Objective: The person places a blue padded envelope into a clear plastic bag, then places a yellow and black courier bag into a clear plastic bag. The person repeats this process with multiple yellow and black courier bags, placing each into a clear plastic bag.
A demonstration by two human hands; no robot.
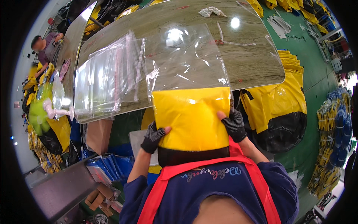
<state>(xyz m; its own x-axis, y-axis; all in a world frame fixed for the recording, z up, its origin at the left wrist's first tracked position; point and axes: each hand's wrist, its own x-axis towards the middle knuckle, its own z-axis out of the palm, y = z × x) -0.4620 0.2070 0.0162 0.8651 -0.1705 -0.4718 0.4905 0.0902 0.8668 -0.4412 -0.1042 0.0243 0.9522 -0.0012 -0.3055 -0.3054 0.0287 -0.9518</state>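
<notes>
Between my hands is a flat, folded yellow and black sheet-like item (pixel 192 119), with its black band along the edge nearest me. A clear plastic bag (pixel 186 59) stretches from its far edge over the table, and shiny film seems to cover the yellow part too. My left hand (pixel 153 136), in a black dotted glove with bare fingertips, grips the item's left edge, thumb on top. On the right edge, my right hand (pixel 234 123) holds it the same way. The fingers beneath are hidden on both sides.
A spread stack of clear plastic bags (pixel 104 76) lies on the wood-patterned table (pixel 257 56), left of the item. Yellow and black bundles (pixel 279 100) stand at the right. A cardboard box (pixel 99 136) sits below the table's left edge. Another person (pixel 48 50) is at far left.
</notes>
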